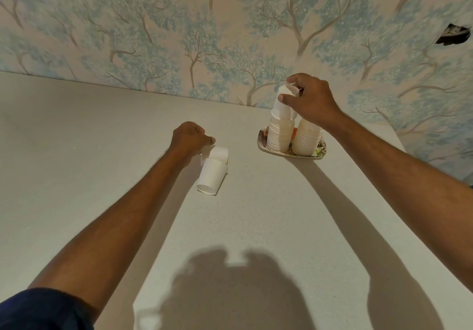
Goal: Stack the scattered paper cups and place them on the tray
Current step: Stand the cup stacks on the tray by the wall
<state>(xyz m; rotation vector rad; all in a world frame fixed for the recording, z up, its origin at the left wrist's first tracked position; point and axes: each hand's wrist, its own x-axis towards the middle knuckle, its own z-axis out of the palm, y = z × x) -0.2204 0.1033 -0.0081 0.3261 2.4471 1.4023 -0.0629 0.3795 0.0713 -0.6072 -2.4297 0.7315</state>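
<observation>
Two stacks of white paper cups stand upside down on a small patterned tray [263,147] at the back right of the table. My right hand [311,99] grips an upturned cup [281,107] on top of the left, taller stack [279,135]. The right stack [305,140] is shorter and partly hidden by my wrist. Left of the tray, a short nested pair of cups [212,173] lies on its side on the table. My left hand [190,137] pinches the rim of that pair at its far end.
The pale speckled table [102,150] runs to a wall with blue tree wallpaper [179,22]. The table's right edge lies just beyond the tray. My arms and head cast shadows over the near part of the table.
</observation>
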